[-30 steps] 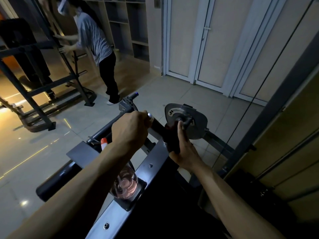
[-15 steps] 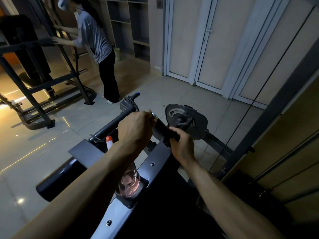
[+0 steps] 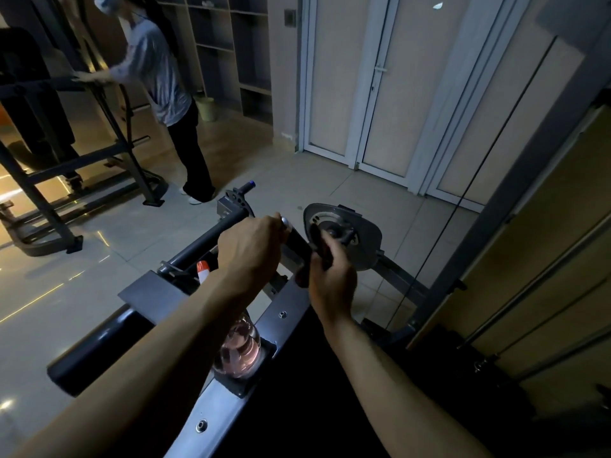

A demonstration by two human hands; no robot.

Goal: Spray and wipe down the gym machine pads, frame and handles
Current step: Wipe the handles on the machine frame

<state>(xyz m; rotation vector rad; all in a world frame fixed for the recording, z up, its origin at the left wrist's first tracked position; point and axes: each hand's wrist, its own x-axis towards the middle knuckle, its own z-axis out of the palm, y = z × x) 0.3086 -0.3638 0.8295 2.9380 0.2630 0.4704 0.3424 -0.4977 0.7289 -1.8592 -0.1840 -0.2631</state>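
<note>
Any lettering on the machine is too dim to read. A clear spray bottle [image 3: 239, 353] with pinkish liquid in its ribbed body stands upright in a square black bracket [image 3: 246, 386] on the grey frame [image 3: 281, 314], just below the left forearm. The forearm hides its middle, and its orange-and-white nozzle [image 3: 202, 269] shows above the arm. Far back, a pale bucket [image 3: 205, 108] sits on the floor beside the open shelves [image 3: 231, 44]; what it holds cannot be seen.

The left hand [image 3: 251, 252] is clenched round the black handle [image 3: 296, 246], knuckles up, next to the handle's chrome end cap [image 3: 284, 221]. The right hand [image 3: 330, 280] has its fingers curled round a dark cloth [image 3: 316, 241], pressed to the handle's other end, in front of the round metal plate [image 3: 350, 239]. The 2 hands are close together on the handle.

A black roller pad [image 3: 89, 347] juts out to the left of the frame. A thin cable [image 3: 463, 193] runs up on the right. Across the tiled floor, another person [image 3: 158, 67] in a grey shirt and black trousers stands with a hand on a 2nd machine [image 3: 49, 166].
</note>
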